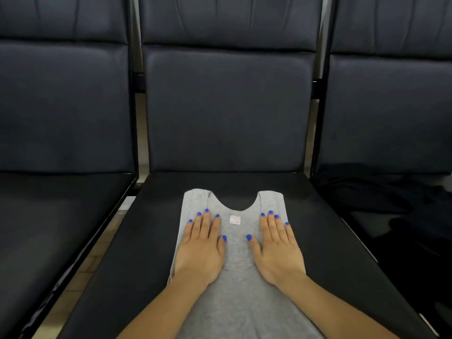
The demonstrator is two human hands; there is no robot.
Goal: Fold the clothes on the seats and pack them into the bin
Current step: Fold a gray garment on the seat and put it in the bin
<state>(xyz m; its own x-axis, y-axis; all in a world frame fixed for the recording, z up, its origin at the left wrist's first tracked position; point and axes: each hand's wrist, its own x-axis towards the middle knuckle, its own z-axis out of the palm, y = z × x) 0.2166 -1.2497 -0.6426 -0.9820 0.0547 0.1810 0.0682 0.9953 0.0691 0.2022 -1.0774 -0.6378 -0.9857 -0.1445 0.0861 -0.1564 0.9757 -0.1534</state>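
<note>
— Where is the one view looking from?

— From the person's head, standing right in front of the middle seat [227, 189] and tilted forward and down onto its cushion. The backrest [227, 108] rises straight ahead and fills the upper half.

— How near?

— Close. Both forearms come in from the bottom edge, and the left hand [201, 245] and right hand [277, 248] lie flat on the grey top [238, 245] on the near part of that seat.

— How wide?

— Wide enough to catch the neighbouring seat to the left of the middle seat [56, 216] and the one to its right [396, 204], both cut off by the frame edges.
</note>
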